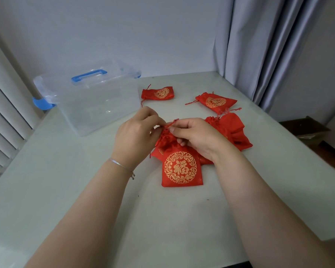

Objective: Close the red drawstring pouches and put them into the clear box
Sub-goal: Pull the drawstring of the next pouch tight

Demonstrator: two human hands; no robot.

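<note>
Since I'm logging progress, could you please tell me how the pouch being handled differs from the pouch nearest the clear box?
The handled pouch lies closest to the person, its cords pinched by the left hand and right hand; the far pouch lies untouched beside the clear box. The handled one points lengthwise away; the far one lies sideways. Both are red with gold emblems.
</note>
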